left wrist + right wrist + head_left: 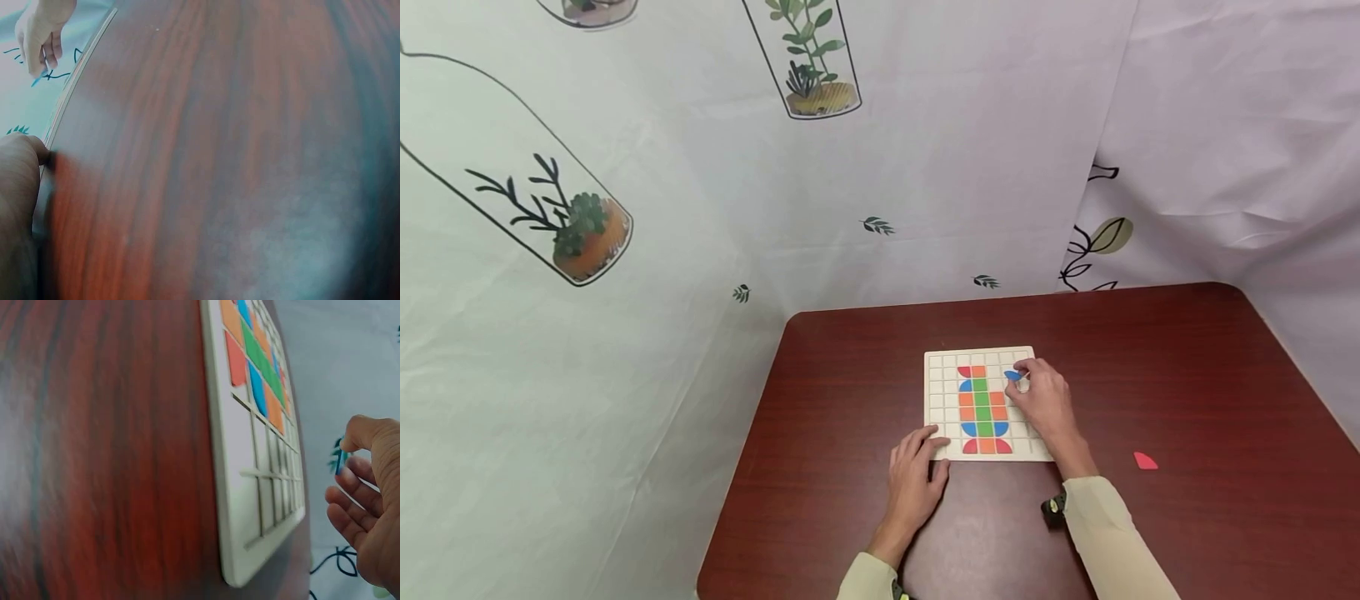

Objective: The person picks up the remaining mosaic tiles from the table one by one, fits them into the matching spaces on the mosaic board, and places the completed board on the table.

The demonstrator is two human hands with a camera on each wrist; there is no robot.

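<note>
A cream grid board [934,392] lies on the table, its middle columns filled with orange and green squares and blue and red quarter-round tiles. Above its far right part, my right hand [1047,404] pinches a blue quarter-round tile [1012,375] between thumb and finger. The right wrist view shows that tile [340,461] edge-on, off the board. My left hand [912,479] rests at the board's near left corner, fingers on its edge and thumb beside it on the table. Only part of the left hand [19,181] shows in the left wrist view.
A loose red quarter-round tile [1145,461] lies on the dark red wooden table [1225,375], right of my right forearm. Pale fabric with printed plants [880,167] hangs behind and to the left of the table.
</note>
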